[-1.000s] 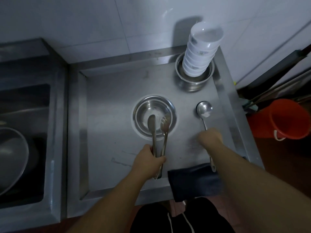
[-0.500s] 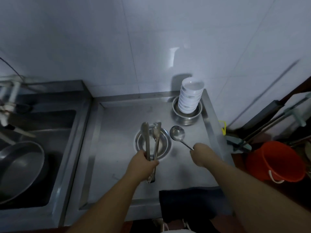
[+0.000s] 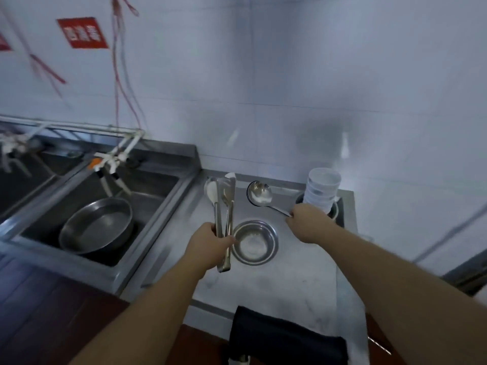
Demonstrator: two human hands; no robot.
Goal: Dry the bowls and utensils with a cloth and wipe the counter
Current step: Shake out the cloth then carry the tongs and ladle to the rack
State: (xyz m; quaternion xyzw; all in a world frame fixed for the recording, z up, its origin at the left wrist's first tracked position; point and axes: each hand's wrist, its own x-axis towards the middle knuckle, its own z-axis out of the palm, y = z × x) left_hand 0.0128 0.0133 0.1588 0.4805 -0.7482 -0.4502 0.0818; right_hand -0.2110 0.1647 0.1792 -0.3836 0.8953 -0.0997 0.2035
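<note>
seemingly to gather the utensils for drying, the left hand (image 3: 210,243) grips two spoons (image 3: 222,206) upright above the table (image 3: 290,285) while the right hand (image 3: 303,222) holds a ladle (image 3: 259,193) beside them, the dark cloth (image 3: 284,338) draped unused over the near edge.

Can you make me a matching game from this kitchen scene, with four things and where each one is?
Things:
1. ladle
2. tongs
3. dark cloth
4. wide metal pan

Places:
A. lying in the sink
B. draped over the counter's front edge
C. held in the right hand
D. held in the left hand

Pairs: 1-C, 2-D, 3-B, 4-A
</note>
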